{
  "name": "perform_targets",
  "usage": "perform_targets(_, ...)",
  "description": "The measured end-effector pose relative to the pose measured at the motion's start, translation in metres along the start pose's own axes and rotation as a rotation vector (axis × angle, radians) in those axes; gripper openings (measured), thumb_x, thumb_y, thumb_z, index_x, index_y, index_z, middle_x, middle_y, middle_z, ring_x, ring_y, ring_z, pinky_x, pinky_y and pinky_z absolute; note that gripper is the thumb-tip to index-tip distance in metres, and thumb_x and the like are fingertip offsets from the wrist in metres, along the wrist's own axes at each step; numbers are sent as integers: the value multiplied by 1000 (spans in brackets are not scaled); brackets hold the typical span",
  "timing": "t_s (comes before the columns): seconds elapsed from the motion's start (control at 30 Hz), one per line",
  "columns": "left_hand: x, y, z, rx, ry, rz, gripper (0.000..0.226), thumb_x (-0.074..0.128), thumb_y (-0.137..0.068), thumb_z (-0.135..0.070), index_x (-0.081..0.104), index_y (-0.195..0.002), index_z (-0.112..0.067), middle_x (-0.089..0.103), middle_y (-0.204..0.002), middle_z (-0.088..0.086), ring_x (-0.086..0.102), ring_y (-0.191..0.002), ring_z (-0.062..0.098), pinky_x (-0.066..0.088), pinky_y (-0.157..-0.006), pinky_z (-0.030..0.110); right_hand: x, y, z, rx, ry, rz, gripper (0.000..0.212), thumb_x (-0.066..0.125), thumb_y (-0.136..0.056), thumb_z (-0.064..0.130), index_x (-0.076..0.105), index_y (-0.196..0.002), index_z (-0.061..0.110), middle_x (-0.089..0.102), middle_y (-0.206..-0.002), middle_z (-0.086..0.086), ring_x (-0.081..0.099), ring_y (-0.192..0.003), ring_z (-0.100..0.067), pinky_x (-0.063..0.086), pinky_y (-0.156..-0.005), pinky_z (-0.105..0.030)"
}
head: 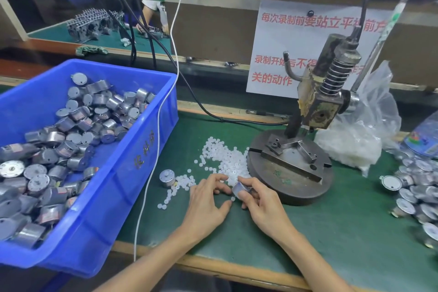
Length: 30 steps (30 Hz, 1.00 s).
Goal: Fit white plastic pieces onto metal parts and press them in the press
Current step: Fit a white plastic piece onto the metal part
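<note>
My right hand (258,201) grips a small round metal part (239,188), tilted on its side, just in front of the press base. My left hand (208,199) reaches to the part with its fingertips; whether they pinch a white piece is hidden. A heap of small white plastic pieces (222,156) lies on the green mat beside both hands. One more metal part (167,178) stands upright left of the heap. The hand press (308,125) stands behind my right hand, its fixture plate (290,157) bare.
A blue bin (147,149) full of metal parts fills the left side. Several metal parts with fitted pieces (417,187) lie at the right. A clear bag of white pieces (358,140) sits behind the press. A white cable (154,144) crosses the bin's edge.
</note>
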<state>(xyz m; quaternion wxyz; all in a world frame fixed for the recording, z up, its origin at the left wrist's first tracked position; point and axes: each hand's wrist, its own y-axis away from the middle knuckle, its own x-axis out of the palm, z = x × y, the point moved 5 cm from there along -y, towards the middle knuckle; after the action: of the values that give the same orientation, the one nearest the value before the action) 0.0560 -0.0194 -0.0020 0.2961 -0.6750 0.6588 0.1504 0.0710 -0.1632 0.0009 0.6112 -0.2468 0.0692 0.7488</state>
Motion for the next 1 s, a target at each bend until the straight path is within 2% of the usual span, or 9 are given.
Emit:
perform_targets(0.13, 0, 0, 1, 4, -23, -4, 43, 67, -78, -21, 42, -109, -36, 61, -87, -26, 49, -94, -4, 17, -92, 9, 1, 0, 3, -89, 77, 3, 23, 60, -90, 6, 61, -113, 3, 62, -95, 4, 57, -70, 5, 43, -70, -11)
perform_targets(0.2, -1, 0, 0, 3, -23, -10, 42, 68, -79, -21, 43, -109, -36, 62, -86, -25, 49, -93, -5, 18, -92, 9, 2, -1, 6, -161, 136, -2, 23, 62, -88, 4, 62, -110, 2, 62, -96, -2, 54, -79, 11, 38, -73, -6)
perform_targets(0.3, -1, 0, -1, -1, -18, -13, 41, 68, -79, -21, 43, -107, -37, 61, -85, -25, 50, -92, -4, 20, -92, 11, 3, -1, 10, -235, 217, 0, 24, 62, -86, 4, 62, -110, 0, 63, -99, -6, 51, -86, 9, 36, -76, -2)
perform_targets(0.37, -1, 0, -2, 1, -27, -9, 40, 68, -79, -21, 43, -105, -39, 61, -86, -25, 49, -92, -4, 21, -92, 13, 4, 0, 14, -279, 261, 31, 26, 59, -87, 5, 61, -113, 1, 62, -103, -8, 52, -90, 2, 42, -81, -10)
perform_targets(0.43, -2, 0, -3, 15, -45, -7, 41, 68, -78, -20, 43, -102, -42, 60, -89, -24, 47, -91, -4, 24, -91, 16, 6, 2, 17, -315, 315, 57, 29, 56, -89, 7, 59, -117, 2, 60, -105, -8, 57, -94, -12, 47, -83, -24)
perform_targets(0.53, -3, 0, -7, 57, -52, 16, 47, 65, -76, -12, 42, -99, -46, 53, -94, -27, 45, -95, -6, 23, -90, 15, 9, 5, 20, -342, 404, 68, 32, 52, -91, 12, 58, -121, 3, 58, -109, -10, 60, -91, -25, 49, -76, -32)
perform_targets(0.73, -4, 3, -8, 32, 29, 44, 60, 53, -66, 3, 42, -101, -44, 51, -97, -25, 44, -100, -8, 21, -90, 7, 12, 6, 22, -354, 462, 90, 34, 49, -92, 12, 55, -124, 0, 56, -112, -13, 60, -86, -32, 53, -70, -41)
perform_targets(0.87, -3, 3, -9, 35, 7, 56, 63, 53, -66, 5, 41, -104, -44, 50, -98, -25, 43, -100, -8, 22, -90, 8, 13, 6, 21, -357, 461, 106, 34, 49, -91, 10, 55, -124, 1, 56, -114, -12, 61, -88, -31, 53, -72, -37)
perform_targets(1.0, -2, 4, -8, 16, 8, 68, 60, 53, -65, 1, 42, -105, -43, 52, -100, -22, 44, -101, -7, 23, -91, 8, 16, 8, 20, -382, 484, 113, 31, 56, -86, 7, 60, -117, 3, 60, -109, -10, 64, -80, -27, 50, -63, -27)
